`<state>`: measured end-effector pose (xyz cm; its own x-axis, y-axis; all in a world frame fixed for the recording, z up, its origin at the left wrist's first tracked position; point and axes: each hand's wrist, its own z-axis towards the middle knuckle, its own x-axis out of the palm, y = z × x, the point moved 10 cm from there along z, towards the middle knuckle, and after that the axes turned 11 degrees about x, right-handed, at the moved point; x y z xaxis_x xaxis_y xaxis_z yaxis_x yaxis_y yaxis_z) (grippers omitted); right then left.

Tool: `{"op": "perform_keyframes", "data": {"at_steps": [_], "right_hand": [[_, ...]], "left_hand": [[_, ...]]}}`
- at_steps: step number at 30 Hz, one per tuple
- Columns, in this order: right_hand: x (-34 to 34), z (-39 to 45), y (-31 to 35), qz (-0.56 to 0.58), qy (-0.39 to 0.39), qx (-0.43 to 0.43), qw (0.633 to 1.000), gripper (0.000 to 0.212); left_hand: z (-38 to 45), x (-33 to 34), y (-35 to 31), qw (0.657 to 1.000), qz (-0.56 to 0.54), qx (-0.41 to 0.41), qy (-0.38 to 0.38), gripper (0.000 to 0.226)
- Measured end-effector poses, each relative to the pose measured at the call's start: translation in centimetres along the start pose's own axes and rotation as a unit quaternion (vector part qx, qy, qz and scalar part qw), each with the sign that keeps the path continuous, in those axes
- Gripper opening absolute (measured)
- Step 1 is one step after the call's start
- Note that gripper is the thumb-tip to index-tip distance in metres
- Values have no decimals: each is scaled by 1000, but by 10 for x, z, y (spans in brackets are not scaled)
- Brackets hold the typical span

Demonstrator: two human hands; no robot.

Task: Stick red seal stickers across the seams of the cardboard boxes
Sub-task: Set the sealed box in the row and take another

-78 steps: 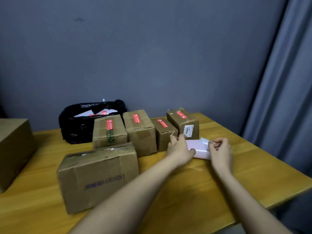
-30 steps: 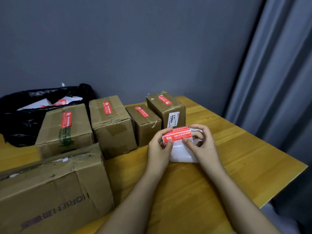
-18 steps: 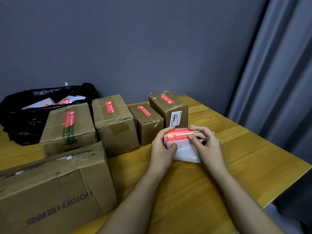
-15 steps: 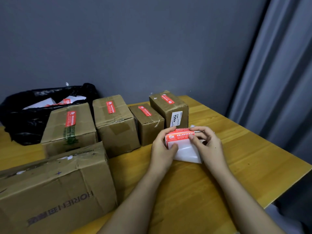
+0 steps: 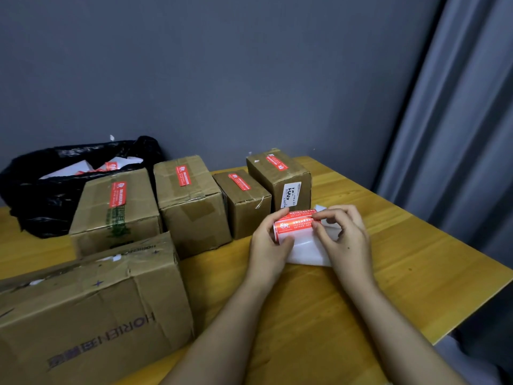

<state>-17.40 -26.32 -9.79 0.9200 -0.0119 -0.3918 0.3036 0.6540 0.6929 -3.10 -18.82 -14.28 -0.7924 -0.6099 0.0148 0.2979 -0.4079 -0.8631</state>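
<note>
A: How are the hands lying at centre right of the frame?

B: Both forearms are reaching up from the lower edge. The left hand (image 5: 268, 247) is gripping the left end of the red seal sticker (image 5: 295, 225), thumb in front. The right hand (image 5: 345, 240) is pinching its right end, fingers (image 5: 323, 215) curled.

A: Where is the sticker sitting?

B: It is lying on white backing paper (image 5: 308, 250) above the desk (image 5: 388, 276), just before four already sealed cardboard boxes (image 5: 191, 201). A larger box (image 5: 91, 307) is lying at lower left.
</note>
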Motion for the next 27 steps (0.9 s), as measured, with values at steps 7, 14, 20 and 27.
{"op": "perform_keyframes", "data": {"at_steps": [7,14,20,27], "right_hand": [[4,-9,24,-40,16,-77,996,4],[3,-13,27,35,28,-52,998,14],[-5,-13,29,81,13,-37,996,22],[-19,-7,12,142,-38,33,989,18]], "left_hand": [[0,-6,2,998,53,20,-22,53],[2,-6,6,995,91,30,-22,51],[2,-1,5,993,116,27,-3,54],[1,7,9,998,64,-9,28,61]]}}
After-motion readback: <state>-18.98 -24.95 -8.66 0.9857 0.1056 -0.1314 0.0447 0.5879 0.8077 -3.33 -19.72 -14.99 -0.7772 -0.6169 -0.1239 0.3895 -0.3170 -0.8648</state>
